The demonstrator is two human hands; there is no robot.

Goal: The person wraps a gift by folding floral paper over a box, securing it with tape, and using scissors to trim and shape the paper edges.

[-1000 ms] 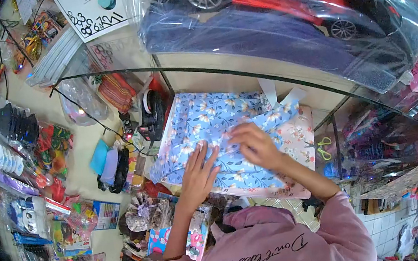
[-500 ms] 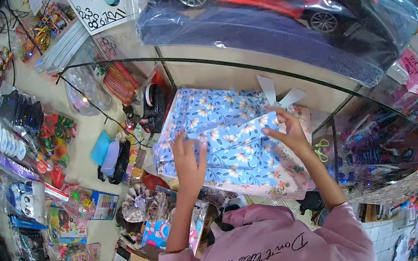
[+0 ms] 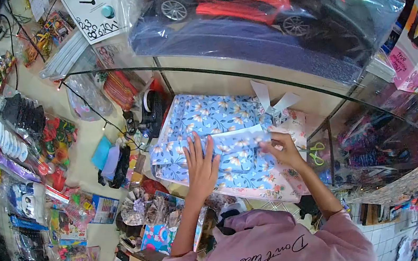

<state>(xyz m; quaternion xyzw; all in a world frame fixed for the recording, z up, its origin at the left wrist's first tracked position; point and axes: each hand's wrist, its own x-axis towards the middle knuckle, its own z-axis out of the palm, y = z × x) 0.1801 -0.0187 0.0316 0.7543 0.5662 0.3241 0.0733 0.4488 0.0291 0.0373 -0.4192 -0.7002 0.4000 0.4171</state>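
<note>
Blue floral wrapping paper [image 3: 216, 109] lies over a flat bundle, with a folded strip of it [image 3: 237, 138] running across the middle. My left hand [image 3: 202, 164] rests palm down on the left part of this strip, fingers stretched out. At the strip's right end, my right hand [image 3: 282, 151] has thumb and fingers pinched together on the paper's edge. Whether anything else is in that pinch is hidden. Pink floral paper [image 3: 286, 186] lies beneath the blue. Two white strips [image 3: 274, 101] stick up behind the right side.
A glass case edge [image 3: 212, 79] crosses behind the bundle, with a plastic-wrapped red toy car [image 3: 239, 1] above it. A black tape dispenser [image 3: 152, 114] stands at left. Green-handled scissors [image 3: 317, 152] lie at right. Packaged goods [image 3: 66, 220] hang along the left wall.
My left hand has come down flat on the folded strip and shifted right. My right hand has closed from spread fingers into a pinch at the strip's right end. The view has shifted slightly.
</note>
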